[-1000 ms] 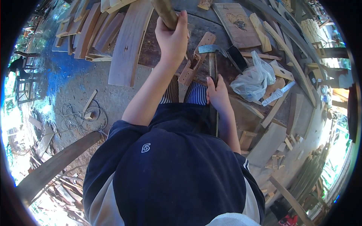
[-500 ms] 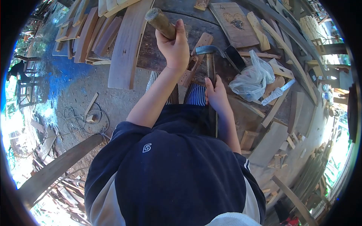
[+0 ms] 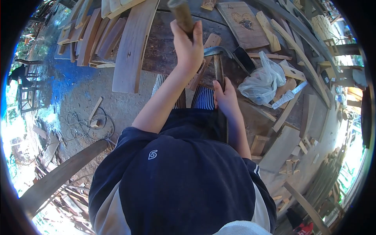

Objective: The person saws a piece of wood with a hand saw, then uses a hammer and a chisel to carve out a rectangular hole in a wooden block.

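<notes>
Raised over the bench, my left hand [image 3: 190, 51] is wrapped round a thick round wooden piece [image 3: 182, 17] whose upper end points away from me. My right hand [image 3: 226, 96] grips the long wooden handle [image 3: 218, 68] of a tool with a curved metal head [image 3: 219, 50] and a wide dark blade [image 3: 244, 60]. The left end of that head lies close to my left wrist in the view. Under it, a reddish wooden piece [image 3: 212, 41] slants toward my striped trouser legs, partly hidden by my left hand and the tool.
Long boards [image 3: 135, 47] and curved pieces lie at the left. At the right are a clear plastic bag [image 3: 260, 84], a wrapped blade-like item [image 3: 289, 95] and wood strips. Nails seem to lie on a board [image 3: 241, 33] at the back. A cord [image 3: 84, 125] lies on the floor.
My left hand has moved to the right and slightly farther from me with the round wooden piece. The tool and my right hand have shifted only very slightly.
</notes>
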Action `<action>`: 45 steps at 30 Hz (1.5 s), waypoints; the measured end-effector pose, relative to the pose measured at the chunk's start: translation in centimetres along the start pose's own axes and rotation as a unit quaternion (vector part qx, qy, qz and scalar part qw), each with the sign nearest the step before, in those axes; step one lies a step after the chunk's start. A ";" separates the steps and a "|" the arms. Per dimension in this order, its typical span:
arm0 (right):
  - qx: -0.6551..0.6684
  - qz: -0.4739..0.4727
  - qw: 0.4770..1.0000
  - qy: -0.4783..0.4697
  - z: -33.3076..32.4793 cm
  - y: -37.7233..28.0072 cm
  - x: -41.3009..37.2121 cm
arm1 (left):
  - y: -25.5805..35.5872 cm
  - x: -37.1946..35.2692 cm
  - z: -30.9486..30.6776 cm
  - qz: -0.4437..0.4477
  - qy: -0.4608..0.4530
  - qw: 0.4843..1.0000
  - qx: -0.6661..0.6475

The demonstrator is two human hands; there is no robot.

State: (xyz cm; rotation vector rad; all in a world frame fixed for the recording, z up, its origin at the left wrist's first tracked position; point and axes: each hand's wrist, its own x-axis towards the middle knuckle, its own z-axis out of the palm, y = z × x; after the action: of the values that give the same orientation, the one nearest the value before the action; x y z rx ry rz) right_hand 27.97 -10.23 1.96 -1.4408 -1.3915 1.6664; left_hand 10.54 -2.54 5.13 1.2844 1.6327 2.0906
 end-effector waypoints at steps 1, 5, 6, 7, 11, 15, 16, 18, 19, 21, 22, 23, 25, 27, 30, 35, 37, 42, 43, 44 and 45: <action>0.015 -0.002 1.000 -0.009 -0.3 -0.4 -0.1 | 1.4 0.1 -0.3 -0.024 -0.039 0.999 0.019; -0.021 -0.108 0.993 0.048 -2.6 -5.6 -1.6 | 2.4 0.4 -0.4 -0.006 -0.087 0.994 0.061; -0.018 -0.147 0.987 0.059 -3.7 -7.1 -1.9 | 2.6 0.4 -0.3 -0.004 -0.084 0.995 0.060; -0.021 -0.195 0.978 0.077 -4.5 -9.7 -2.7 | 2.8 0.2 -0.2 -0.011 -0.098 0.994 0.052; -0.085 -0.332 0.931 0.125 -6.7 -19.1 -5.8 | 2.7 -0.4 0.7 0.044 -0.114 0.991 0.055; -0.261 -0.319 0.895 0.171 -7.0 -19.6 -5.5 | 3.1 -0.6 1.2 0.027 -0.134 0.990 0.015; -0.263 -0.323 0.893 0.169 -7.0 -19.5 -5.6 | 2.7 -0.6 1.2 0.029 -0.130 0.991 0.015; -0.418 -0.312 0.851 0.057 -7.1 -19.7 -5.8 | 1.2 -0.8 1.3 0.020 -0.137 0.990 0.039; -0.450 -0.363 0.814 0.056 -7.5 -20.7 -6.3 | 1.0 -0.9 1.3 0.022 -0.132 0.990 0.038; -0.417 -0.313 0.848 0.097 -7.6 -23.4 -8.2 | 0.8 -0.9 1.3 0.060 -0.105 0.991 0.064; -0.346 -0.200 0.907 0.131 -7.3 -24.5 -9.2 | 0.7 -0.8 1.2 0.057 -0.104 0.991 0.065; -0.347 -0.196 0.908 0.129 -7.4 -25.1 -9.4 | 0.9 -0.8 1.1 0.052 -0.107 0.991 0.065; -0.205 -0.305 0.917 0.155 -7.7 -25.5 -9.6 | 1.4 -0.7 0.7 0.045 -0.114 0.990 0.065; -0.174 -0.319 0.916 0.171 -6.9 -25.1 -9.9 | 1.9 0.0 -0.5 -0.062 -0.118 0.991 0.007; -0.111 -0.327 0.923 0.171 -7.2 -23.0 -10.1 | 0.1 1.0 -2.8 -0.107 -0.076 0.991 -0.034; -0.168 -0.257 0.939 0.155 -7.6 -20.0 -9.7 | 0.5 2.5 -5.6 -0.113 0.003 0.978 -0.175; -0.145 -0.244 0.948 0.141 -7.5 -18.4 -9.3 | 1.5 2.5 -6.1 -0.115 0.017 0.974 -0.193; -0.099 -0.215 0.966 0.107 -7.5 -15.4 -9.0 | 2.8 1.3 -6.1 -0.146 -0.096 0.970 -0.170; -0.088 -0.210 0.969 0.097 -7.4 -14.9 -9.0 | 2.9 1.0 -5.7 -0.165 -0.134 0.958 -0.193; -0.087 -0.209 0.969 0.096 -7.2 -14.5 -9.1 | 3.0 0.8 -5.5 -0.165 -0.133 0.958 -0.192; -0.084 -0.195 0.973 0.095 -6.9 -14.1 -9.3 | 2.9 0.6 -5.2 -0.157 -0.148 0.958 -0.189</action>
State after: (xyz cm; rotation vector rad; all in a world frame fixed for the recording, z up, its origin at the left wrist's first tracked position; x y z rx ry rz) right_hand 34.00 -11.30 19.20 -1.2719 -1.6114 1.1590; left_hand 7.40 -6.91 7.89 1.0660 1.1514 1.8018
